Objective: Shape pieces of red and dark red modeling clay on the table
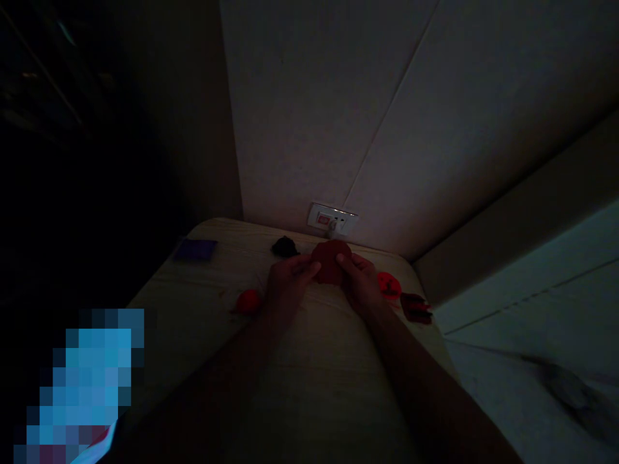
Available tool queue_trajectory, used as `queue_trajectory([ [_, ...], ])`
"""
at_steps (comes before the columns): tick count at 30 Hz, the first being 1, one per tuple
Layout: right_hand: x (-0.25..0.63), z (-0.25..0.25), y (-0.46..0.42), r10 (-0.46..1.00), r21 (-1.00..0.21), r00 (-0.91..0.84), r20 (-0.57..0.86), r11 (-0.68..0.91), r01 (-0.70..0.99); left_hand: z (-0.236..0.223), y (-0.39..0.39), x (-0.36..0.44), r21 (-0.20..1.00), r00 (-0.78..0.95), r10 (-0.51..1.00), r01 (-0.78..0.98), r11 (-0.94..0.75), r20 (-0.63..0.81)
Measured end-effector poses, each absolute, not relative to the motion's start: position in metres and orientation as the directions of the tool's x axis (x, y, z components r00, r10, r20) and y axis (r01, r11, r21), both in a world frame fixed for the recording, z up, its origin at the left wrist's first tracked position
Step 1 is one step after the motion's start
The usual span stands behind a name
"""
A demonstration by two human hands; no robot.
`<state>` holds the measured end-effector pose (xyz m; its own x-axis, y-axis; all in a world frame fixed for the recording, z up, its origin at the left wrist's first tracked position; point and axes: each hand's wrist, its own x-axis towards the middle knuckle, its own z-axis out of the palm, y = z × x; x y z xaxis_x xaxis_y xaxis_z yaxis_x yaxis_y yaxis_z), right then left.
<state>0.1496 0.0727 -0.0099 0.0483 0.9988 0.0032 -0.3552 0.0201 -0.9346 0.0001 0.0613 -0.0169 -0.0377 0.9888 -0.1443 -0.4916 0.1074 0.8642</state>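
My left hand [289,278] and my right hand [362,278] pinch a flat, rounded dark red piece [331,261] between thumbs and fingers, one at each side. It is held up over the far part of the table; its material is hard to tell in the dim light. A bright red lump [249,301] lies beside my left wrist. Behind my left hand sits a black lump [285,246]. Just right of my right hand lies a bright red disc [388,285] with dark marks, and past it a dark red flat piece [414,308] with black strips.
The light wooden table [329,361] meets a wall with a socket panel [320,220] and a plug [333,227] in it. A purple packet [195,250] rests near the left edge. A pixelated bright blue patch [91,380] covers the lower left.
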Motion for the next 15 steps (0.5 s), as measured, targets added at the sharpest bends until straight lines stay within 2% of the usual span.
queue_trajectory([
  [6,0.149,-0.013,0.073,0.997,-0.961,0.073,0.030,0.049,-0.273,-0.014,0.063,0.001,0.819,-0.040,0.986,-0.563,0.114,-0.164],
  [9,0.150,-0.011,0.072,0.981,-0.974,0.179,0.077,0.112,-0.197,-0.009,0.065,0.000,0.730,-0.024,0.982,-0.672,0.124,-0.189],
  [11,0.148,-0.006,0.068,0.939,-0.979,0.291,0.184,0.201,-0.029,-0.004,0.066,-0.001,0.652,-0.017,0.969,-0.743,0.152,-0.245],
  [13,0.142,0.002,0.061,0.856,-0.900,0.319,0.408,0.317,0.300,0.001,0.065,-0.002,0.579,0.008,0.952,-0.792,0.193,-0.307],
  [14,0.137,0.005,0.056,0.821,-0.804,0.234,0.521,0.379,0.459,0.004,0.064,-0.004,0.546,0.027,0.946,-0.811,0.209,-0.322],
  [15,0.131,0.009,0.050,0.790,-0.670,0.077,0.609,0.460,0.582,0.006,0.063,-0.006,0.515,0.050,0.943,-0.828,0.223,-0.328],
])
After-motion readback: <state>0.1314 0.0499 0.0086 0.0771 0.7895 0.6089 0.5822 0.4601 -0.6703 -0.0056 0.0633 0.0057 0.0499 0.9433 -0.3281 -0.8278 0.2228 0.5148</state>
